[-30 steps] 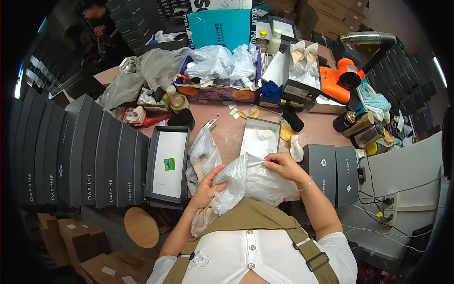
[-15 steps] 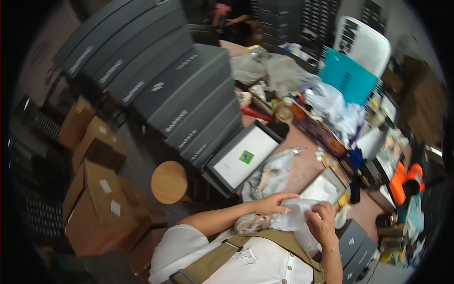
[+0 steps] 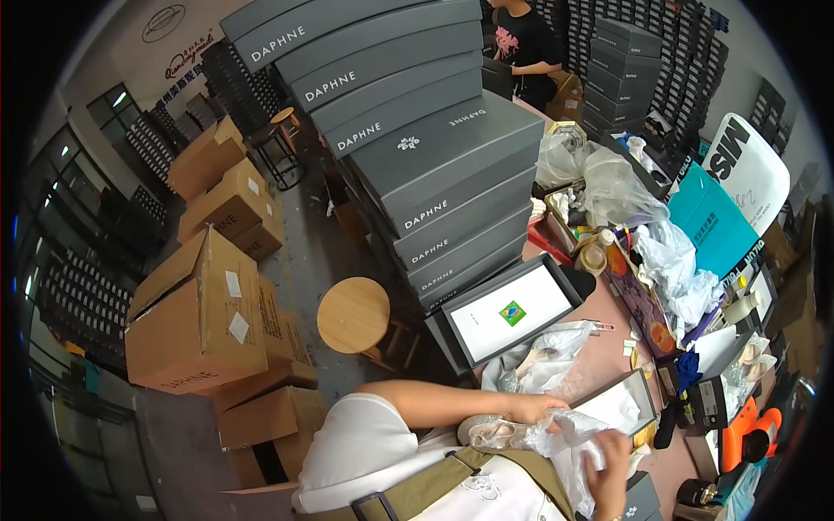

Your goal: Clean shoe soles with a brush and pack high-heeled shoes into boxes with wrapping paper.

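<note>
Close to my body is a pale, glittery shoe (image 3: 489,431), its front part covered by a thin, crumpled white plastic bag (image 3: 569,437). My left hand (image 3: 537,407) is closed on the bag by the shoe, its fingertips partly hidden. On the right, my right hand (image 3: 611,471) has curled fingers around the loose end of the bag. Ahead of my hands, an opened shoe box (image 3: 641,395) holds white paper. Another glittery shoe (image 3: 512,379) lies on the table in clear plastic wrapping (image 3: 560,354).
Grey shoe boxes (image 3: 469,217) rise in a tall stack ahead. Beside it sits a box with a white card (image 3: 508,313). Clutter and plastic bags (image 3: 669,260) cover the table's right side. A round stool (image 3: 354,314) and cartons (image 3: 195,321) stand left. A person (image 3: 526,52) is at the back.
The view has swung, so the scene sits lower and farther right. My right hand has come down nearer my body, with the bag drawn along. My left hand stays by the shoe.
</note>
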Demonstrator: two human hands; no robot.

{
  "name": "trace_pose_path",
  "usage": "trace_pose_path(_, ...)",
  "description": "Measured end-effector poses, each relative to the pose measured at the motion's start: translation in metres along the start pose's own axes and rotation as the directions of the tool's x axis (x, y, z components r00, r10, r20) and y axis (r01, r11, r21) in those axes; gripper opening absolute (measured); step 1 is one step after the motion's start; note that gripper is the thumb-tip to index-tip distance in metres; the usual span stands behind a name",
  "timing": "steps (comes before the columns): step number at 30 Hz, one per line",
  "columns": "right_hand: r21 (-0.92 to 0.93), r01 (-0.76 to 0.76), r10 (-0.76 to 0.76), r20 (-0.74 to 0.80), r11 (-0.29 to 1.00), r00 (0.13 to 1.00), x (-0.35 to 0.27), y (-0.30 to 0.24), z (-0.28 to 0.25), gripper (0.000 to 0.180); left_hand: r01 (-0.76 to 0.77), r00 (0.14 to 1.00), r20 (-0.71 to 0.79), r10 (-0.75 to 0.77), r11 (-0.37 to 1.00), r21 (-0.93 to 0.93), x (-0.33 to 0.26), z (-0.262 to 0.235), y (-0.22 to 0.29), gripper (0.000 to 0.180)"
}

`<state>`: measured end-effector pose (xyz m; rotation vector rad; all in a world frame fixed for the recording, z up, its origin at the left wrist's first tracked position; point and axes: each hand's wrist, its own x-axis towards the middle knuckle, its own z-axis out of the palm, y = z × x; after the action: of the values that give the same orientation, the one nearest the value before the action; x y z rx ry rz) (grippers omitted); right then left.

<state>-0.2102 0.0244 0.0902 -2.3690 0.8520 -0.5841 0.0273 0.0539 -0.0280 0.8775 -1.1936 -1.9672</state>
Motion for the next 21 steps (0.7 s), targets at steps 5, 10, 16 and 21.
trace_pose_path(5, 0.254, -0.398, 0.362, 0.179, 0.882, 0.915, -0.004, 0.068, -0.004, 0.056, -0.019, 1.0, 0.015, 0.021, 0.991, -0.13, -0.003, -0.011, 0.015, 0.055)
trace_pose_path(10, 0.211, -0.456, 0.431, 0.154, 0.864, 0.889, 0.01, 0.103, 0.008, 0.028, -0.067, 0.961, -0.25, 0.12, 0.975, 0.21, 0.001, -0.026, 0.039, 0.07)
trace_pose_path(16, 0.25, -0.419, 0.44, -0.03, 0.873, 0.898, 0.061, 0.094, -0.02, 0.029, -0.213, 0.898, -0.434, 0.07, 0.933, -0.29, 0.03, -0.026, 0.053, 0.056)
trace_pose_path(21, 0.422, -0.314, 0.411, -0.161, 0.851, 0.897, 0.103, 0.069, 0.011, 0.026, -0.362, 0.728, -0.662, 0.177, 0.92, -0.152, 0.069, -0.01, 0.024, 0.056)
